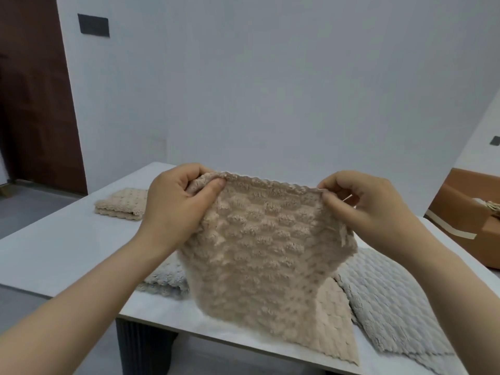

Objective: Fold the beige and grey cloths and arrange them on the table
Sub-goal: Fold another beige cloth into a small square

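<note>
A beige textured cloth (pixel 259 253) hangs in the air above the white table (pixel 67 244). My left hand (pixel 178 201) pinches its upper left corner and my right hand (pixel 362 204) pinches its upper right corner, so the top edge stretches between them. Another beige cloth (pixel 335 320) lies flat under it near the front edge. A folded beige cloth (pixel 121 204) sits at the far left of the table. A grey cloth (pixel 384 299) lies spread at the right, and a second grey cloth (pixel 165 277) shows bunched behind the hanging one.
A brown cardboard box (pixel 470 212) stands off the table's right side. A dark wooden door (pixel 35 90) is at the far left, and a pale wall runs behind the table. The table's dark leg (pixel 143 345) is below the front edge.
</note>
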The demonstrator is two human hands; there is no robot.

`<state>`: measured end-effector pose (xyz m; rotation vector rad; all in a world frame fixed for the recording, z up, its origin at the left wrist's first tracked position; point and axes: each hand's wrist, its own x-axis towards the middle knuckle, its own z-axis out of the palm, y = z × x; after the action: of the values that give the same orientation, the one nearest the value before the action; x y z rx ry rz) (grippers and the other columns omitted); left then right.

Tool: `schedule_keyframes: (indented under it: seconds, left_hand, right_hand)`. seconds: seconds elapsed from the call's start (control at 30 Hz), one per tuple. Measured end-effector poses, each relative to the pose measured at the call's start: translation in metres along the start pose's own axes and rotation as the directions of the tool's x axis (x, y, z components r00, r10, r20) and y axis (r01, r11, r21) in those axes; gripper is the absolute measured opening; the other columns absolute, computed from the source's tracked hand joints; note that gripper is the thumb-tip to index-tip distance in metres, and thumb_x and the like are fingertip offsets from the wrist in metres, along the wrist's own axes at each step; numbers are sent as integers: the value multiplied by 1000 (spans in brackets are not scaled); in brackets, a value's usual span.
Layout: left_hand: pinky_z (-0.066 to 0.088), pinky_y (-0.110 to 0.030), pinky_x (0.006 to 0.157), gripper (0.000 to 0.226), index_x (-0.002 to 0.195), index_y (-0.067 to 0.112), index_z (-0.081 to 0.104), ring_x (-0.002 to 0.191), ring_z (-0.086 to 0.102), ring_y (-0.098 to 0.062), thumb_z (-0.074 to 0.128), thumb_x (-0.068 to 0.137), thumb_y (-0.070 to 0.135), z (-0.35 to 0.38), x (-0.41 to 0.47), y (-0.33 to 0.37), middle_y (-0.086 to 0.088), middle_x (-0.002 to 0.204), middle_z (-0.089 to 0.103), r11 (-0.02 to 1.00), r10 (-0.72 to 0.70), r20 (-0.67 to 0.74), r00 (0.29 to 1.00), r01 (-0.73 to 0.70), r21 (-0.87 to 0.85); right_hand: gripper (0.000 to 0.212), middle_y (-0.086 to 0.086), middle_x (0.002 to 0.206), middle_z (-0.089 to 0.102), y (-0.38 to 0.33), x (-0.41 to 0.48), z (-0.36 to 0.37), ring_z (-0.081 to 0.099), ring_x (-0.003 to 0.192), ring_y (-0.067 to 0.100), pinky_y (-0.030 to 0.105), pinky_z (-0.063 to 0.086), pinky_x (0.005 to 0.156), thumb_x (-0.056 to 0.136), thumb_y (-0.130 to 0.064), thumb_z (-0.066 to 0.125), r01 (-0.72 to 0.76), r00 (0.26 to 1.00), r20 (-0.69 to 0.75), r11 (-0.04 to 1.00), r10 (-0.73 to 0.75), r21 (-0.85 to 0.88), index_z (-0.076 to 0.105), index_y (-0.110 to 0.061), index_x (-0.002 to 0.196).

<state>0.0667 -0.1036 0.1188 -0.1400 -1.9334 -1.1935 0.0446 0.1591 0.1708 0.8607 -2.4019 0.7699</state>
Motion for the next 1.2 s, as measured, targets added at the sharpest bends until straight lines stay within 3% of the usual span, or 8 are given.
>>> schedule_keyframes:
  seconds: [0.17, 0.4, 0.47, 0.53, 0.77, 0.93, 1.13, 1.2]
  left_hand:
    - [51, -43, 70, 30, 72, 9, 65, 74, 63, -28, 74, 77, 37, -3, 6, -10, -13, 73, 68, 998, -62, 8, 998, 62, -18]
    - [45, -35, 60, 24, 72, 10, 63, 61, 55, -21, 73, 80, 30, -10, 3, -29, -8, 68, 64, 987, -156, 2, 988, 156, 36]
    - [42, -30, 58, 23, 72, 11, 63, 57, 52, -12, 73, 80, 31, -11, 2, -33, -5, 65, 62, 982, -184, 19, 983, 182, 55]
    - [39, -27, 57, 21, 71, 12, 64, 55, 49, -9, 73, 81, 29, -9, 2, -35, -3, 64, 61, 976, -210, 37, 977, 207, 74]
    - [35, -33, 57, 46, 80, -6, 53, 58, 41, -20, 73, 79, 36, 0, -1, -26, -30, 73, 52, 975, -221, 29, 975, 221, 24]
    - [42, -36, 58, 34, 79, 4, 59, 59, 49, -30, 71, 82, 35, 5, -1, -11, -27, 75, 58, 979, -189, 61, 980, 193, -70]
    - [52, -53, 69, 23, 86, 5, 63, 75, 60, -45, 64, 89, 27, 7, -6, -4, -27, 82, 65, 966, -202, 85, 976, 213, -145]
    - [53, -50, 70, 15, 86, 12, 67, 73, 61, -43, 61, 91, 24, 7, -7, -1, -24, 81, 67, 960, -210, 98, 973, 224, -171]
  right_hand:
    - [16, -13, 81, 66, 4, 2, 4, 60, 76, 5, 14, 46, 66, 90, -11, 56, -7, 1000, 3, 1000, 7, 4, 67, -22, 87]
    - [11, -11, 83, 66, 30, 0, 15, 60, 66, 4, 14, 44, 63, 90, -18, 62, -145, 989, -32, 989, 145, 13, 67, -27, 87]
    - [8, -7, 77, 65, 35, 0, 17, 60, 65, 8, 20, 47, 63, 87, -22, 66, -186, 980, -58, 981, 189, 47, 68, -28, 81]
    - [9, -4, 66, 62, 37, 0, 18, 52, 51, 7, 15, 45, 56, 85, -23, 70, -214, 972, -79, 972, 222, 101, 68, -26, 76]
    - [4, 0, 54, 55, 27, 1, 24, 49, 40, 11, 19, 43, 47, 88, -18, 66, -256, 958, -38, 911, 283, 323, 67, -20, 87]
    - [6, -2, 55, 49, 16, 3, 24, 48, 40, 11, 28, 47, 47, 90, -15, 63, -230, 968, 17, 861, 250, 452, 68, -13, 94]
    - [7, -2, 60, 59, 2, 3, 25, 54, 44, 13, 23, 49, 49, 89, -12, 63, -200, 977, 36, 850, 210, 487, 70, -11, 91]
    - [7, -1, 61, 63, -1, 3, 25, 55, 47, 14, 22, 48, 50, 89, -12, 64, -199, 977, 39, 829, 210, 522, 71, -10, 89]
